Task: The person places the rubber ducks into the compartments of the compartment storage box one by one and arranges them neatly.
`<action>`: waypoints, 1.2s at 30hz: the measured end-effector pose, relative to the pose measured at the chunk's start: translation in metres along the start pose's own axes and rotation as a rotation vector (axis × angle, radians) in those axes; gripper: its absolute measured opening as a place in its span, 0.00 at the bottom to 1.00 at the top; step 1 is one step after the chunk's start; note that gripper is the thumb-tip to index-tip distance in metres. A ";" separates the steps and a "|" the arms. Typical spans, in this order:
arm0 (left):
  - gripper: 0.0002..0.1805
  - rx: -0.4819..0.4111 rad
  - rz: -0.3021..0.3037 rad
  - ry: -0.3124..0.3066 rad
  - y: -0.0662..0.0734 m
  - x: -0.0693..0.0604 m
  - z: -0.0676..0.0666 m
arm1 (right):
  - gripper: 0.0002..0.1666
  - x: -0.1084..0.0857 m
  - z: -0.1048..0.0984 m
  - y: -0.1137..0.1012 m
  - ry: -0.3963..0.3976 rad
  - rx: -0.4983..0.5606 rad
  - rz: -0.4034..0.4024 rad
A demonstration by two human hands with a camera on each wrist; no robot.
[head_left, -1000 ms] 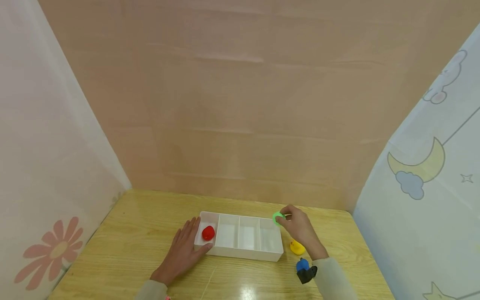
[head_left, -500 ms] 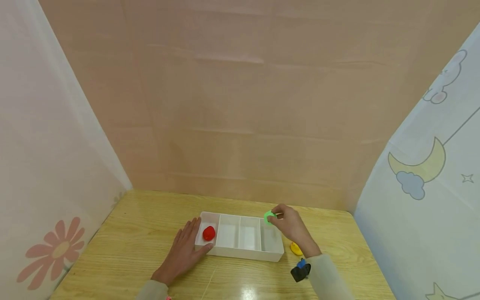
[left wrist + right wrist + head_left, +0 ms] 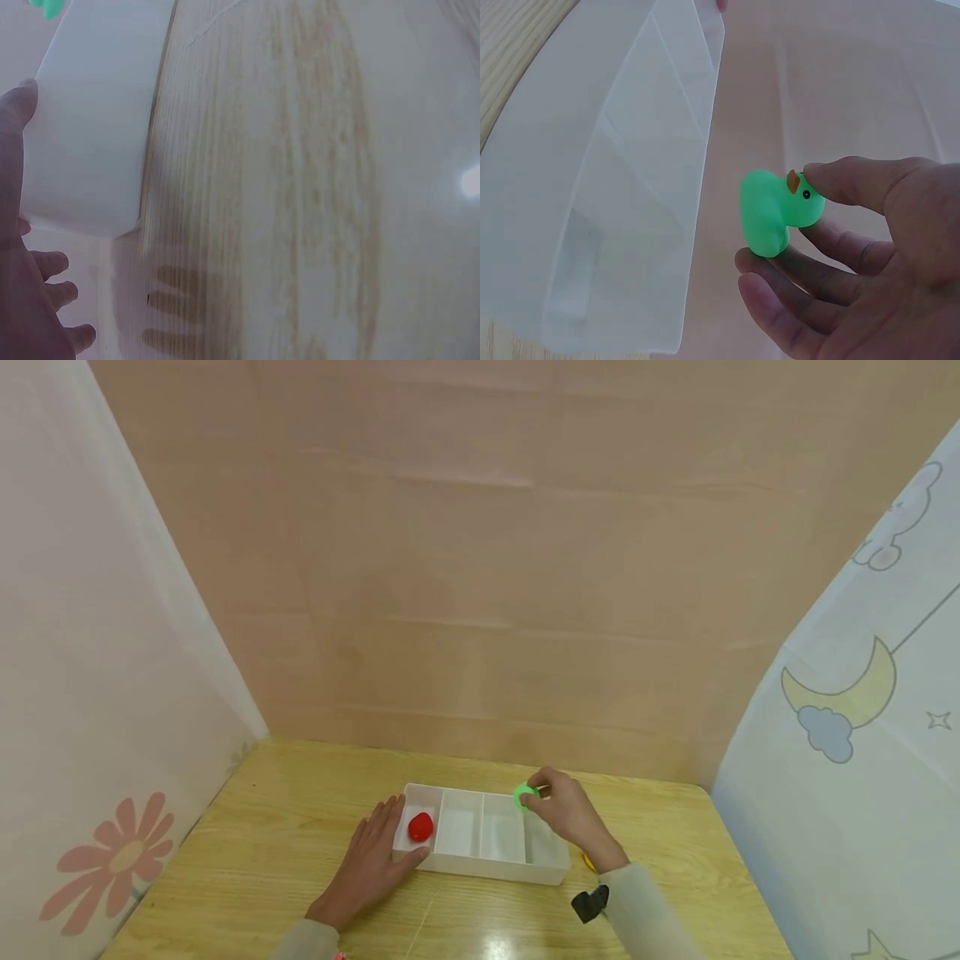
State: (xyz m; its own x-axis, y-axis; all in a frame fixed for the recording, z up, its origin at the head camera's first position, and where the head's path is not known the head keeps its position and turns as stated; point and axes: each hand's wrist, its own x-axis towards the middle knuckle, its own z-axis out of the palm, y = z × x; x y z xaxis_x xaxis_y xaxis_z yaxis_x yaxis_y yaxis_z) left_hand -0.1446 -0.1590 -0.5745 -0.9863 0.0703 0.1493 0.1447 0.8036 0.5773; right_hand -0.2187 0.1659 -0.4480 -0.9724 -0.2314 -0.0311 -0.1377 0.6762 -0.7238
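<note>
My right hand [image 3: 570, 814] pinches a green toy duck [image 3: 527, 796] over the back edge of a white four-compartment box [image 3: 487, 866], near its two right compartments. In the right wrist view the duck [image 3: 763, 214], with an orange beak, sits between the thumb and fingers of my right hand [image 3: 870, 255], beside the box [image 3: 637, 165]. A red object [image 3: 421, 827] lies in the leftmost compartment. My left hand [image 3: 367, 868] rests with spread, straight fingers against the box's left end, the thumb at its front wall. The left wrist view shows that hand [image 3: 30, 285] at the box [image 3: 94, 112].
A yellow object [image 3: 589, 862] lies right of the box, mostly hidden by my right wrist. A black object [image 3: 590, 903] shows beside my right sleeve. Wood table [image 3: 300, 793] surrounds the box, with a brown sheet [image 3: 480, 610] behind and patterned sheets at both sides.
My right hand has moved left with the green duck, from the box's back right corner to above its right compartments. The yellow object has become mostly covered. My left hand stays at the box.
</note>
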 end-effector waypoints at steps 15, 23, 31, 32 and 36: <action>0.55 0.014 -0.015 -0.028 -0.001 0.002 0.002 | 0.15 0.006 0.010 -0.009 -0.034 -0.007 -0.040; 0.55 0.010 -0.006 -0.028 0.000 0.001 0.001 | 0.14 0.007 0.016 -0.016 -0.039 0.006 -0.055; 0.55 0.008 -0.011 -0.030 0.001 0.000 -0.002 | 0.12 0.010 0.025 -0.020 -0.054 0.007 -0.060; 0.55 0.008 -0.010 -0.031 0.001 0.000 -0.002 | 0.12 0.010 0.026 -0.021 -0.056 0.005 -0.062; 0.55 0.007 -0.010 -0.033 0.002 -0.001 -0.003 | 0.12 0.010 0.029 -0.023 -0.071 0.003 -0.077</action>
State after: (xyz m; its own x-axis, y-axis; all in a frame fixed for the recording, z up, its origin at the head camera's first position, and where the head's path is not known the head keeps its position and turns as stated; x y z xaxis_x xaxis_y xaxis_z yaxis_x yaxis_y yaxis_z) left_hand -0.1431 -0.1592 -0.5711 -0.9898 0.0815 0.1167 0.1341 0.8083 0.5733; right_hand -0.2195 0.1276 -0.4511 -0.9431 -0.3317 -0.0239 -0.2109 0.6521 -0.7282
